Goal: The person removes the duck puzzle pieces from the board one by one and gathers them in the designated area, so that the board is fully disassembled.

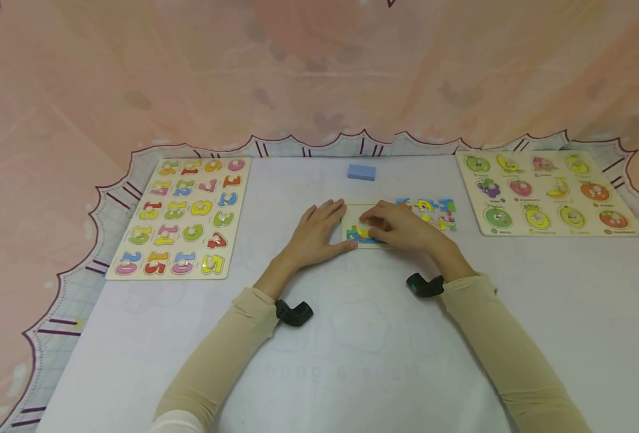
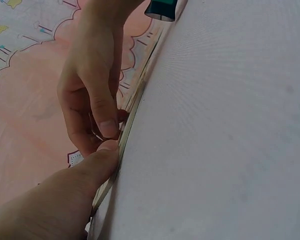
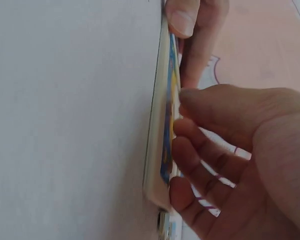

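From where I sit, the right hand (image 1: pixel 406 227) blocks much of my picture: it arches over the right part of the puzzle board (image 1: pixel 354 213), hiding that end of the frame and some of the loose pieces (image 1: pixel 446 205) just beyond it. Its fingers are bent at the board's face, and I cannot tell whether thumb and fingertip pinch a piece. The left hand (image 1: pixel 319 234) I read easily, fingers straight and thumb stretched out to the board's near left corner. Both wrist views give me the board almost edge-on, so its picture shrinks to a blue and yellow strip on the right and is unreadable on the left. The sleeves (image 1: pixel 219 355) run off the bottom of the head view, as does the table (image 1: pixel 351 282). I have broad white cloth between the forearms, a gap left toward the number board (image 1: pixel 196 191), and a narrower gap between the pieces and the fruit board (image 1: pixel 553 213). Behind, the blue block (image 1: pixel 361 172) sits near the table's back edge.
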`<state>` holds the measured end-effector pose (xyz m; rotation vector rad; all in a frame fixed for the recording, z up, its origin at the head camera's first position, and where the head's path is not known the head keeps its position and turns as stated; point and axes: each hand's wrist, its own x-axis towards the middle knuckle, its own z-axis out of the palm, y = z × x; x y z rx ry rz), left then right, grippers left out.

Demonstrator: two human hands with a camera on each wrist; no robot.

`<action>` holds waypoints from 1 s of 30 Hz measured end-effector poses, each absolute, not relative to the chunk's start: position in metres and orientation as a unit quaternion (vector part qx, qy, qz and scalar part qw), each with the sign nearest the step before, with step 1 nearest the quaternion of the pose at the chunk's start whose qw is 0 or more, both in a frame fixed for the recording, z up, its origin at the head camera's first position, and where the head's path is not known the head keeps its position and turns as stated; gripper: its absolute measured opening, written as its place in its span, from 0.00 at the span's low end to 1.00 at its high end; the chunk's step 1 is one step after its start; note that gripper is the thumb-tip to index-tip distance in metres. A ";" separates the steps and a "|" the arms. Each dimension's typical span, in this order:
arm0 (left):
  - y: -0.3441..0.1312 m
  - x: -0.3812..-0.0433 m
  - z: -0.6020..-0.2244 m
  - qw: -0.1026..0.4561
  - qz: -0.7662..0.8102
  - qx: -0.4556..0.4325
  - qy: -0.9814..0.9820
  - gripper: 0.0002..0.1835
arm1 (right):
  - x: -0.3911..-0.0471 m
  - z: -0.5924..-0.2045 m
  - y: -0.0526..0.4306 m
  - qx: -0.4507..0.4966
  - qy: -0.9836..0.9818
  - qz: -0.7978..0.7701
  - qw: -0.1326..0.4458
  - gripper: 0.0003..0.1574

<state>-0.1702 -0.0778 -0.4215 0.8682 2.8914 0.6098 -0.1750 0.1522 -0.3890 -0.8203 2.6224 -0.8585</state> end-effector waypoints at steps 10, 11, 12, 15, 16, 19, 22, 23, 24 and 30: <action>-0.078 -0.171 -0.420 0.036 0.197 0.280 0.939 0.47 | -0.171 -0.387 0.146 -0.282 0.904 -0.287 0.145 0.24; -0.079 -0.171 -0.420 0.038 0.196 0.279 0.939 0.47 | -0.171 -0.388 0.146 -0.284 0.903 -0.287 0.146 0.24; -0.079 -0.171 -0.421 0.038 0.197 0.279 0.939 0.47 | -0.171 -0.388 0.145 -0.285 0.902 -0.288 0.147 0.23; -0.079 -0.171 -0.421 0.040 0.197 0.279 0.939 0.47 | -0.171 -0.389 0.144 -0.287 0.902 -0.287 0.148 0.23; -0.079 -0.171 -0.422 0.040 0.198 0.279 0.939 0.47 | -0.171 -0.389 0.144 -0.289 0.901 -0.287 0.148 0.22; -0.079 -0.171 -0.422 0.038 0.201 0.279 0.938 0.47 | -0.170 -0.389 0.143 -0.294 0.901 -0.283 0.146 0.22; -0.079 -0.171 -0.423 0.037 0.203 0.279 0.938 0.47 | -0.170 -0.389 0.142 -0.296 0.901 -0.280 0.146 0.21; -0.079 -0.171 -0.423 0.036 0.203 0.279 0.938 0.47 | -0.170 -0.389 0.142 -0.295 0.902 -0.279 0.148 0.21; -0.079 -0.171 -0.423 0.036 0.203 0.279 0.938 0.47 | -0.170 -0.389 0.142 -0.293 0.902 -0.279 0.150 0.21; -0.078 -0.171 -0.423 0.034 0.200 0.281 0.938 0.47 | -0.170 -0.389 0.144 -0.290 0.901 -0.286 0.152 0.21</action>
